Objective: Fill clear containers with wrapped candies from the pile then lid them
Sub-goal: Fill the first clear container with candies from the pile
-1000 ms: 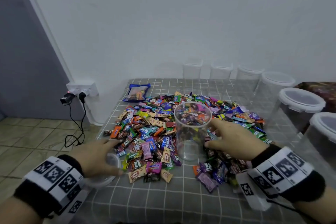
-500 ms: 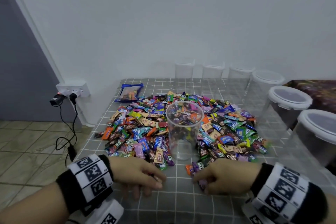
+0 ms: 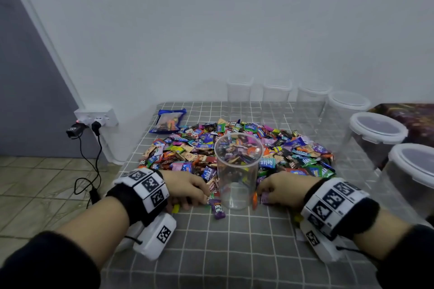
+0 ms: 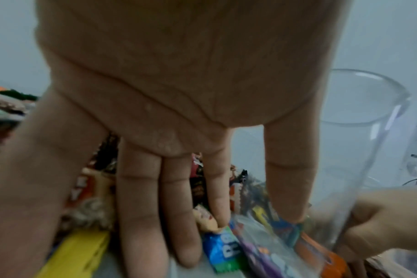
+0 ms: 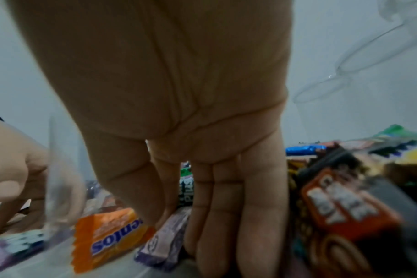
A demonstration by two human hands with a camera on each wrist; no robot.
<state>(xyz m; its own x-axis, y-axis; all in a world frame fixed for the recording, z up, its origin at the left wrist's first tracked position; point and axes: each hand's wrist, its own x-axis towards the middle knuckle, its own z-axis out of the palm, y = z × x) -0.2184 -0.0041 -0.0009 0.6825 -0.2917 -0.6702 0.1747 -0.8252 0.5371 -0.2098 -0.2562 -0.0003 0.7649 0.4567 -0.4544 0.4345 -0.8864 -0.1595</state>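
Note:
An empty, lidless clear container [image 3: 237, 171] stands upright at the near edge of the wrapped-candy pile [image 3: 183, 155]. My left hand [image 3: 187, 189] lies on the candies just left of its base, and my right hand [image 3: 279, 189] just right of it. In the left wrist view the fingers [image 4: 141, 225] reach straight down onto wrappers beside the container [image 4: 360, 150]. In the right wrist view the fingers [image 5: 217, 225] press flat next to an orange candy [image 5: 107, 238] and a purple candy [image 5: 164, 242]. Neither hand grips anything.
Lidded clear containers [image 3: 378, 129] line the right side, and several more [image 3: 239, 94] stand along the back wall. A blue bag [image 3: 169, 121] lies at the back left. One purple candy [image 3: 217, 209] lies loose on the checked cloth [image 3: 234, 253]. A wall socket with cables [image 3: 96, 117] hangs beyond the table's left edge.
My left hand left the lid at the table's left edge and came in beside the container. My right hand drew back off the pile, then both slid forward to the pile's near edge.

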